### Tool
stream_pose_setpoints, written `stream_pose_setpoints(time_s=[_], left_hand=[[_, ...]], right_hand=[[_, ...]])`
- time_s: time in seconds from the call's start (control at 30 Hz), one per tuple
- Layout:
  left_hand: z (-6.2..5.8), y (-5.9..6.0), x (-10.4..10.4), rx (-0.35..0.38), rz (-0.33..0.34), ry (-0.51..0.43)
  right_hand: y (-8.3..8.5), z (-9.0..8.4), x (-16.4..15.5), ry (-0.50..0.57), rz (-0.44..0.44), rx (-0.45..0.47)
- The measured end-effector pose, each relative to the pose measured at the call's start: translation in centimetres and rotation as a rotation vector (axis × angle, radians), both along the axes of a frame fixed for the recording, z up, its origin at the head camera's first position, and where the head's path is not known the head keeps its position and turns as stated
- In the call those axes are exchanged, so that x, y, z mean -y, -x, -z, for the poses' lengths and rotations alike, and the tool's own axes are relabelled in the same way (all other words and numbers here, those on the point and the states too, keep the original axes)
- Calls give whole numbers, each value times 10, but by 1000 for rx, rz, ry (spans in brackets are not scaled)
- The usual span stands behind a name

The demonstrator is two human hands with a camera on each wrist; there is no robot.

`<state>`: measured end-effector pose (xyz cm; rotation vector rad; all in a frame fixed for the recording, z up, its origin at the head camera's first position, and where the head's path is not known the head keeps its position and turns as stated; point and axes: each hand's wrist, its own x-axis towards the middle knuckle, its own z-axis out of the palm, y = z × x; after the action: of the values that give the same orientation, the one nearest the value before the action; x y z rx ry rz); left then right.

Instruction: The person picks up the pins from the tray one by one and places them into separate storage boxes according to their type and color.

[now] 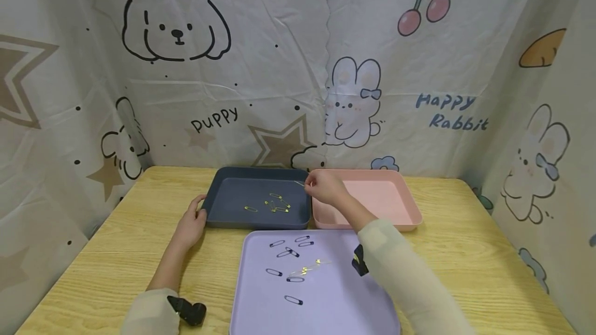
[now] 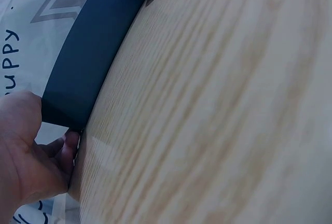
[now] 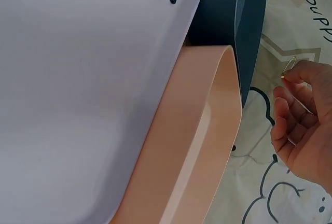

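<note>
My right hand (image 1: 325,187) pinches a gold safety pin (image 3: 288,67) between thumb and fingertips, over the wall where the dark blue tray (image 1: 261,173) meets the pink tray (image 1: 372,190). Several gold safety pins (image 1: 251,209) lie in the dark blue tray. At that tray's left side, my left hand (image 1: 190,227) rests against the outer wall, its thumb near the front corner (image 2: 62,115). In front, a lilac tray (image 1: 344,304) bears several black-ended safety pins (image 1: 294,300) and a small cluster of gold ones (image 1: 302,271).
The trays stand on a wooden table (image 1: 116,242), the dark blue and pink ones side by side at the back and the lilac one nearer. A printed curtain (image 1: 279,81) hangs behind the table and along both sides. Black wrist devices (image 1: 188,311) sit on both sleeves.
</note>
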<state>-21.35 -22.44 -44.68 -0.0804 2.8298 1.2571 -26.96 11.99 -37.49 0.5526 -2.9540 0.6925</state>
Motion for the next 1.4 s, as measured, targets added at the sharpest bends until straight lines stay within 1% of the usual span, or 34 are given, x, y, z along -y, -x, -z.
stream_pose_setpoints(time_s=[0.2,0.4,0.5,0.7,0.93,1.13,1.4], left_hand=[[-1,-1,0,0,-7,0],[1,2,1,-5,0,-7],[2,3,2,0,1,-11],[2,2,3,0,-1,4],[4,1,4,-9,3,-3],[4,3,5,-13,14,-1],[4,4,4,-24,12,-26]], right_hand=[[0,-1,17,-40,46,1],[1,3,27,-43,113,11],[2,8,32,-52,145,26],[4,13,40,-26,203,81],[3,15,46,-18,236,102],[6,21,49,-23,261,111],[9,26,49,23,301,117]])
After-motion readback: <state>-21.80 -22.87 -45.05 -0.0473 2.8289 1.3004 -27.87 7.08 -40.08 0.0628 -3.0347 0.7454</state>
